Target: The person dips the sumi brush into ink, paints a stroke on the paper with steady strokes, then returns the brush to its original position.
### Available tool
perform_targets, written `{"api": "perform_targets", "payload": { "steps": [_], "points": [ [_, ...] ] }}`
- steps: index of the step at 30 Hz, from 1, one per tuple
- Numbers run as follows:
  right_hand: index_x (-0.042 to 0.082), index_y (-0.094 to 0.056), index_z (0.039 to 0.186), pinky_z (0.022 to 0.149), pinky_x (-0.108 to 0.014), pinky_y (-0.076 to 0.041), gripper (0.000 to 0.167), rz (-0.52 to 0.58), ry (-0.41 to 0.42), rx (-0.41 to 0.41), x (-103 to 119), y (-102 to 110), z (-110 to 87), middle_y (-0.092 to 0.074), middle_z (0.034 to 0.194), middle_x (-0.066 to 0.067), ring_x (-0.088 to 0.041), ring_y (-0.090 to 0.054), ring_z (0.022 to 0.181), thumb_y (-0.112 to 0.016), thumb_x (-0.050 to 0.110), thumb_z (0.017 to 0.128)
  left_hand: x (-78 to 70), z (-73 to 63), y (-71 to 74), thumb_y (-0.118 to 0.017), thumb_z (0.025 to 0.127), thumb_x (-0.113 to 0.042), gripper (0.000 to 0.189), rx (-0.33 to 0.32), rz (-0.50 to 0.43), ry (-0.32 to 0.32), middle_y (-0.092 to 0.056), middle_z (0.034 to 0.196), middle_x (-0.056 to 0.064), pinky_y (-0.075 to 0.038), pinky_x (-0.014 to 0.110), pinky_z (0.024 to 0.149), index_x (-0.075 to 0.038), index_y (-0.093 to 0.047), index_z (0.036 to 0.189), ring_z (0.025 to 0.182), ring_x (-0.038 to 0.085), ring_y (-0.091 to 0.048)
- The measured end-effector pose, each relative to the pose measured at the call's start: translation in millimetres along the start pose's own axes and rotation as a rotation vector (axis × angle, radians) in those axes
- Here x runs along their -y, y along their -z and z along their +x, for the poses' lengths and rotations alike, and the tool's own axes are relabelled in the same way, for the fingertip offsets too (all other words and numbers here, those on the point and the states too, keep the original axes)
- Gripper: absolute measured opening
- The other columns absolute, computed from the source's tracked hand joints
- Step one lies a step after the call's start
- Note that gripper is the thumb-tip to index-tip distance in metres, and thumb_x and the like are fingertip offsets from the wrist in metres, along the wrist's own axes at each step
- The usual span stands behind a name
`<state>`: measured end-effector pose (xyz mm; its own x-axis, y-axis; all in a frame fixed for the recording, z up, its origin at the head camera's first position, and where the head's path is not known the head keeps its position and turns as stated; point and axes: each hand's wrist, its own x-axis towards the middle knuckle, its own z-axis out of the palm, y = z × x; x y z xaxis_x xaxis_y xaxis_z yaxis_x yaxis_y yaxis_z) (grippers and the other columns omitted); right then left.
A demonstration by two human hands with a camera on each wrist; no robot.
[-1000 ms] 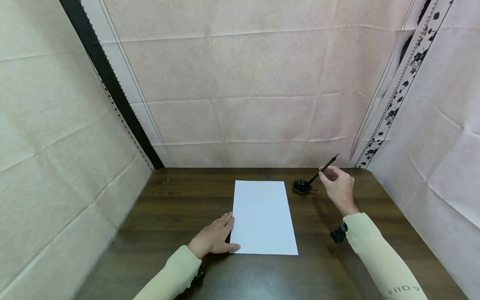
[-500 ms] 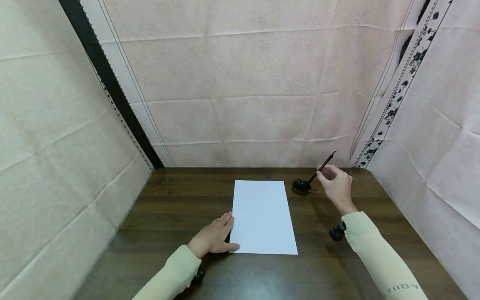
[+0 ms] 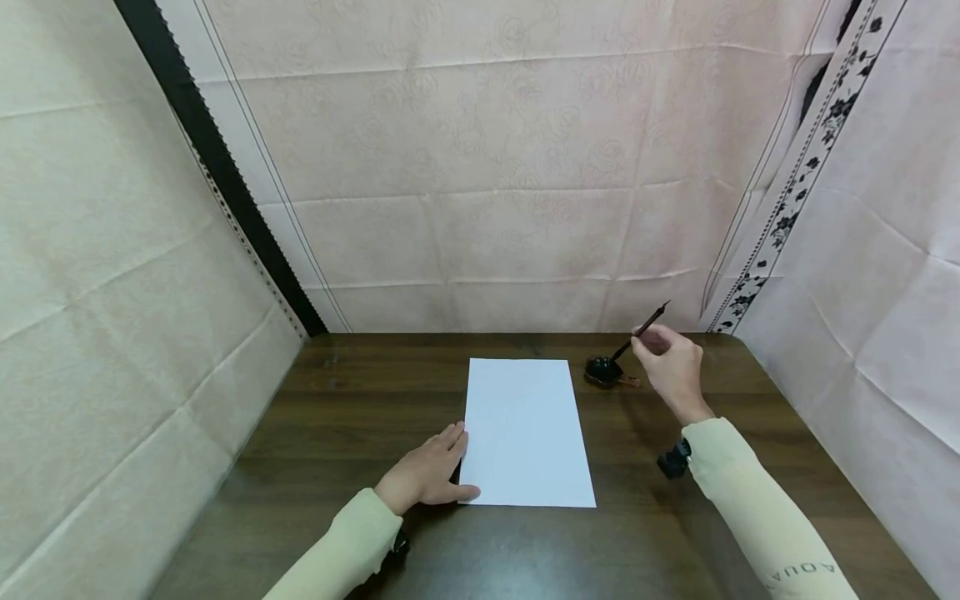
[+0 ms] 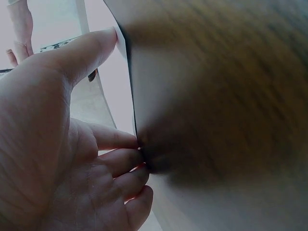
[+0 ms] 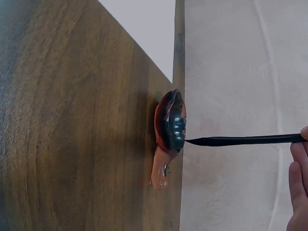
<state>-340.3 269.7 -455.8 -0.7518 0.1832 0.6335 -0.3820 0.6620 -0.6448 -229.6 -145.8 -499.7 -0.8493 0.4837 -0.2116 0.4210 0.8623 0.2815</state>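
My right hand (image 3: 672,371) pinches a writing brush (image 3: 651,320) with thumb and fingertips. The brush slants, its bristle end down at a small dark ink dish (image 3: 602,372). Seen from the right wrist, the pointed black bristles (image 5: 199,141) meet the edge of the dish's glossy dark hollow, and a reddish-brown handle (image 5: 160,175) sticks out from the dish. A white sheet of paper (image 3: 528,433), with no marks showing, lies to the left. My left hand (image 3: 426,472) rests on its lower left edge, thumb on the sheet and fingers extended along the side.
The brown wood-grain table (image 3: 322,467) carries the paper and dish. Pale patterned cloth (image 3: 480,167) hangs behind its far edge, with more cloth on both sides. A dark wrist device (image 3: 675,460) sits under my right cuff.
My right hand has shifted slightly left with the brush, whose bristle end stays at the dish. The left hand and paper have kept their places.
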Motion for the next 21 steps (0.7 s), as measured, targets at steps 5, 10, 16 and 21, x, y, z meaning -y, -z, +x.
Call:
{"api": "perform_targets", "payload": {
  "steps": [5, 10, 16, 21],
  "points": [
    [0.01, -0.081, 0.106, 0.08, -0.011, -0.043, 0.012, -0.008, -0.018, 0.02, -1.3, -2.0, -1.2, -0.083, 0.098, -0.009, 0.021, -0.058, 0.081, -0.079, 0.013, 0.095, -0.2, -1.0, 0.1, -0.072, 0.096, -0.055, 0.098, -0.005, -0.001, -0.006, -0.025, 0.175, 0.019, -0.031, 0.053, 0.13, 0.005, -0.033, 0.162, 0.163, 0.034, -0.027],
    [0.011, -0.082, 0.105, 0.078, -0.007, -0.043, 0.011, -0.043, -0.014, 0.026, -5.0, -3.0, -6.0, -0.083, 0.099, -0.011, -0.01, -0.075, 0.087, -0.078, 0.011, 0.095, -0.8, -2.0, -0.3, -0.071, 0.096, -0.055, 0.097, 0.0, -0.005, -0.008, -0.024, 0.175, 0.019, -0.032, 0.052, 0.13, 0.004, -0.032, 0.163, 0.163, 0.033, -0.027],
    [0.011, -0.082, 0.107, 0.077, -0.006, -0.043, 0.012, -0.049, 0.005, 0.019, -3.8, -2.5, -5.3, -0.083, 0.102, -0.011, -0.031, -0.078, 0.094, -0.076, 0.013, 0.097, 0.2, -1.0, -0.2, -0.069, 0.098, -0.055, 0.096, 0.011, 0.009, 0.002, -0.023, 0.176, 0.018, -0.031, 0.051, 0.13, 0.003, -0.031, 0.164, 0.164, 0.034, -0.025],
    [0.013, -0.082, 0.105, 0.075, -0.007, -0.043, 0.01, -0.037, 0.003, -0.006, -1.1, -2.1, -2.6, -0.083, 0.099, -0.008, -0.004, -0.072, 0.085, -0.078, 0.015, 0.096, 0.5, -0.7, 0.1, -0.07, 0.098, -0.056, 0.096, 0.008, 0.016, 0.0, -0.024, 0.176, 0.019, -0.031, 0.05, 0.13, 0.003, -0.031, 0.163, 0.164, 0.034, -0.025]
  ]
}}
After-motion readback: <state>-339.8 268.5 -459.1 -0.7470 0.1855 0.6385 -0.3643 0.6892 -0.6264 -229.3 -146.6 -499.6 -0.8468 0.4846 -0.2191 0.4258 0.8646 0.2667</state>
